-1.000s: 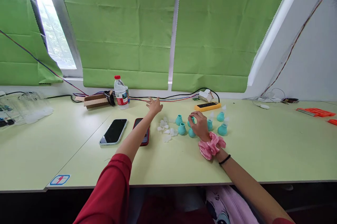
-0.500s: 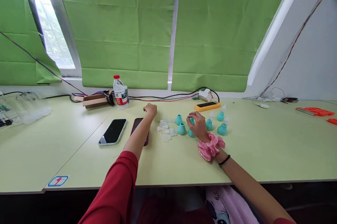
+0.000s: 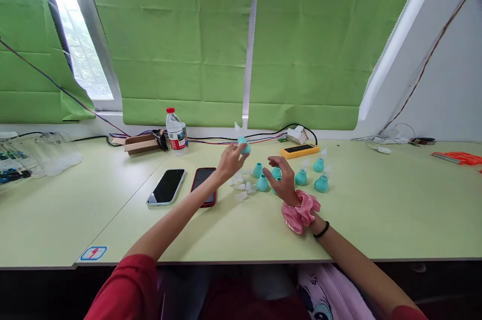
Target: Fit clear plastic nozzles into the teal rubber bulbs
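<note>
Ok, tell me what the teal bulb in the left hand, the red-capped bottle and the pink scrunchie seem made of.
Teal bulb: perhaps rubber or silicone, going by its smooth, evenly coloured surface; soft plastic is possible too.
Bottle: probably clear, glossy plastic, as its wall is see-through.
Scrunchie: fabric, likely satin-like, since its gathered folds catch a sheen.

Mid-frame, the right hand [image 3: 285,183] partly hides teal pots [image 3: 276,172], the left forearm [image 3: 188,209] a phone [image 3: 203,174]; the lower edge crops pink fabric [image 3: 337,291].
</note>
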